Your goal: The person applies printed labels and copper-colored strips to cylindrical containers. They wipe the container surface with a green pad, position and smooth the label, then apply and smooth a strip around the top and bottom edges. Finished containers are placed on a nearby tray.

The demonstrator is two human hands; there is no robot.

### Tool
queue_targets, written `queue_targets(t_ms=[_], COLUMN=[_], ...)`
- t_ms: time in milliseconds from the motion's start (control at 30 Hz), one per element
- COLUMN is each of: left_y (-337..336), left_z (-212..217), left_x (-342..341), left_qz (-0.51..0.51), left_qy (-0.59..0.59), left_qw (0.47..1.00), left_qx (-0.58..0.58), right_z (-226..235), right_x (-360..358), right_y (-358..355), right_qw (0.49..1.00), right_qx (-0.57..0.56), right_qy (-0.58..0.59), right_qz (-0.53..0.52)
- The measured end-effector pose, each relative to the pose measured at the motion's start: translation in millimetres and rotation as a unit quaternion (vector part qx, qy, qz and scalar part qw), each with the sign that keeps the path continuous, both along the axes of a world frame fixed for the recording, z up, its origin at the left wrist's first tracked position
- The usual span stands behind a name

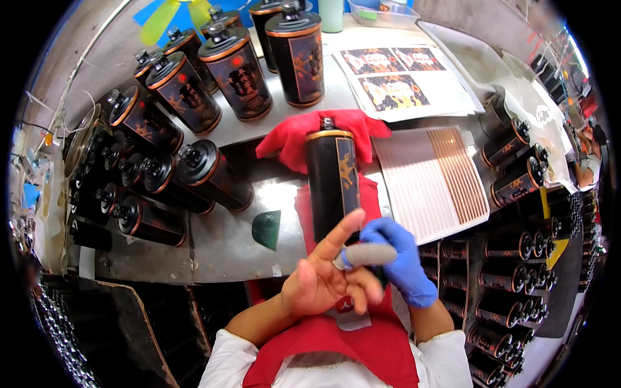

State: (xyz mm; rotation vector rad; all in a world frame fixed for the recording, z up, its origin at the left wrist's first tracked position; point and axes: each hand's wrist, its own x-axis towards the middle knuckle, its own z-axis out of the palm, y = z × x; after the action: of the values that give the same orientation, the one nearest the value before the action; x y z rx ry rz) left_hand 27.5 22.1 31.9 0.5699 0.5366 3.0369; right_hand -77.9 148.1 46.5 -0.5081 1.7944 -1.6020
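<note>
My left hand [323, 278] is bare, palm up with its fingers spread. One of its fingers wears a grey sleeve [372, 254] with a blue band at the base. Beside that finger is my right hand [404, 265] in a blue glove, its fingers bent and partly hidden behind the sleeve. A dark green edge shows below the gloved fingers, too covered to name. Just beyond my hands a black bottle [326, 181] with a copper ring and a gold-patterned panel lies on red cloth [284, 145]. A dark green scraper-like piece [266, 230] rests on the metal table to the left.
Several black decorated bottles [236, 77] stand at the far left, with more [213, 174] nearer. Right of the cloth lies a striped sheet [433, 181]; printed sheets [404, 81] lie behind it. Racked bottles [501, 281] fill the right side. A clear plastic tub [385, 14] is at the back.
</note>
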Motion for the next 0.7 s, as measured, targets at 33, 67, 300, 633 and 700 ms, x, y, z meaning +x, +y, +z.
queue_targets(t_ms=[33,67,300,633,700], left_y=[-1.9,-1.8,12.3,5.9,8.1], left_z=[0.0,13.0,14.1,3.7,6.4], left_x=[0.5,4.6,0.4,6.0,5.7], left_qz=[0.022,0.071,0.149,0.288,0.347], left_qy=[-0.004,-0.096,-0.086,-0.1,-0.129], left_qw=[1.0,0.989,0.97,0.881,0.825], left_qx=[0.006,-0.086,-0.17,-0.362,-0.427], right_z=[-1.1,2.7,18.6,17.0,20.6], right_x=[2.9,7.9,15.8,20.7,19.4], right_y=[2.0,9.1,-10.6,-19.1,-22.9], right_qw=[0.998,0.993,0.855,0.914,0.925], right_qx=[-0.016,-0.027,-0.018,-0.055,-0.074], right_qy=[0.021,0.042,0.518,0.373,0.328], right_qz=[-0.049,-0.105,0.011,0.152,0.179])
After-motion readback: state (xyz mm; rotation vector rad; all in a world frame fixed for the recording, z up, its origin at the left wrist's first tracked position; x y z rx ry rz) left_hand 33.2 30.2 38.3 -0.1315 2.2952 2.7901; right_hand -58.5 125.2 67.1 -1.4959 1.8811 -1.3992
